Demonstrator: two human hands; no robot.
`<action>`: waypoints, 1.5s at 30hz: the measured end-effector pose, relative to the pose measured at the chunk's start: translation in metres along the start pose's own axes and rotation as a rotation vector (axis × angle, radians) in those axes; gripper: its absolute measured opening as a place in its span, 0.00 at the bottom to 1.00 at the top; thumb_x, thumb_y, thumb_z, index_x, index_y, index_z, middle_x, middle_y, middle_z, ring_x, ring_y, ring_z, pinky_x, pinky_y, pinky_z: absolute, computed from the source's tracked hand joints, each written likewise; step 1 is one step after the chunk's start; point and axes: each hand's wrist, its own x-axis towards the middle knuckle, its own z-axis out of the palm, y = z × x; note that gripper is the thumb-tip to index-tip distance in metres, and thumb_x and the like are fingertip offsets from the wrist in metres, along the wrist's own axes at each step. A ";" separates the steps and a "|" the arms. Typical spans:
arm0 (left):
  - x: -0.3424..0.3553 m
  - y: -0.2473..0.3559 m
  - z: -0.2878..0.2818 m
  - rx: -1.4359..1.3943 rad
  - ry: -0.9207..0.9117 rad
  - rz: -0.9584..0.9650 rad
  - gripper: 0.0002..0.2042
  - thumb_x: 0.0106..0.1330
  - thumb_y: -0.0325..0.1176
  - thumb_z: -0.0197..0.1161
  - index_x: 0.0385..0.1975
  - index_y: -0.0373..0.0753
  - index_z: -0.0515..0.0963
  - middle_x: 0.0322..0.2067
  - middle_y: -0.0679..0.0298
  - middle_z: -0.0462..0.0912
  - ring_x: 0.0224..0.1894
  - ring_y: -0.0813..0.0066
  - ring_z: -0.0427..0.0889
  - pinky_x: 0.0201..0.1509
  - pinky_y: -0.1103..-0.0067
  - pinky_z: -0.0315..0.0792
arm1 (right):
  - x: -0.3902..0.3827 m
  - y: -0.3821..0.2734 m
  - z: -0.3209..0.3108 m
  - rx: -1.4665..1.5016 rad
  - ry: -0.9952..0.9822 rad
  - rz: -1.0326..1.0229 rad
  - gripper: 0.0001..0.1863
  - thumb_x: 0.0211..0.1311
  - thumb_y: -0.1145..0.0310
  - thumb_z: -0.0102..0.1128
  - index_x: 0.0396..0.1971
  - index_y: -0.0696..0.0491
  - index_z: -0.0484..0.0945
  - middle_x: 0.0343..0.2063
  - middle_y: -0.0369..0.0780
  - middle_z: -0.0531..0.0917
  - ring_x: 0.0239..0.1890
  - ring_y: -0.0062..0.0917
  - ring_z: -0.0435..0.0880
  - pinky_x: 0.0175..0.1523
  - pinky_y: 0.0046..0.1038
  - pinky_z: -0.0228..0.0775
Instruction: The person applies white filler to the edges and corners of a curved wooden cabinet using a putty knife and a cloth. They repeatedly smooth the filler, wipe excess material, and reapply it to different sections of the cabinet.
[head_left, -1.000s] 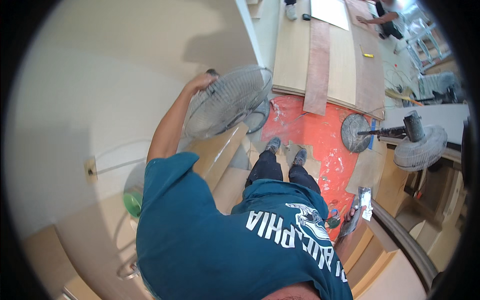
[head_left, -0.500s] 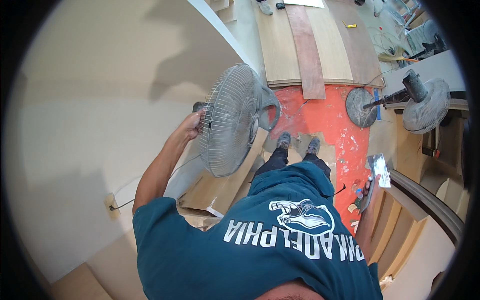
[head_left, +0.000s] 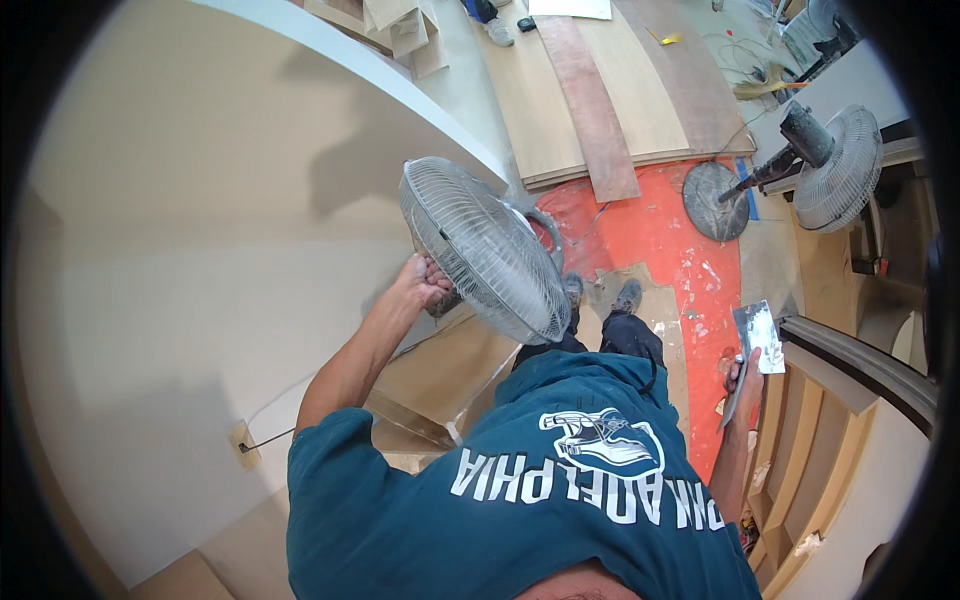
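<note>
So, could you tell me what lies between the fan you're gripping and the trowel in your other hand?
In the head view, the shoes and dark trouser legs lie between the fan and trowel, on orange floor.

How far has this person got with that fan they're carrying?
The fan is already off the floor, tilted and gripped by the left hand at the back of its wire cage. So it is in hand, not set down. The right hand holds a flat trowel smeared with white. Another fan stands near the red floor patch. Where the carried one belongs, the picture does not show.
</note>
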 end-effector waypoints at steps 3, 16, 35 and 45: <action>0.008 0.012 0.007 -0.111 -0.065 -0.077 0.19 0.74 0.35 0.42 0.15 0.50 0.62 0.09 0.75 0.55 0.10 0.80 0.54 0.15 0.79 0.53 | 0.004 0.005 -0.013 0.005 0.022 0.053 0.28 0.71 0.40 0.47 0.23 0.50 0.72 0.12 0.29 0.67 0.11 0.13 0.61 0.17 0.18 0.50; 0.036 -0.066 0.023 -0.399 -0.203 0.201 0.23 0.74 0.47 0.41 0.50 0.38 0.79 0.45 0.53 0.84 0.43 0.53 0.82 0.45 0.57 0.78 | 0.028 -0.013 -0.004 0.000 0.052 -0.051 0.32 0.70 0.36 0.46 0.19 0.49 0.71 0.11 0.29 0.66 0.11 0.14 0.62 0.16 0.21 0.50; 0.087 -0.074 -0.029 -0.763 -0.462 0.425 0.04 0.62 0.30 0.61 0.27 0.40 0.75 0.24 0.66 0.74 0.30 0.71 0.73 0.40 0.73 0.72 | 0.011 -0.035 0.005 0.019 -0.045 -0.052 0.30 0.71 0.38 0.46 0.20 0.50 0.68 0.12 0.29 0.65 0.11 0.14 0.59 0.16 0.20 0.47; 0.080 -0.101 -0.040 0.093 -0.120 0.626 0.09 0.68 0.36 0.65 0.39 0.37 0.77 0.28 0.66 0.78 0.30 0.76 0.79 0.37 0.80 0.76 | -0.009 -0.037 0.017 0.120 0.025 -0.037 0.29 0.71 0.40 0.48 0.22 0.52 0.71 0.13 0.31 0.67 0.12 0.15 0.63 0.17 0.19 0.52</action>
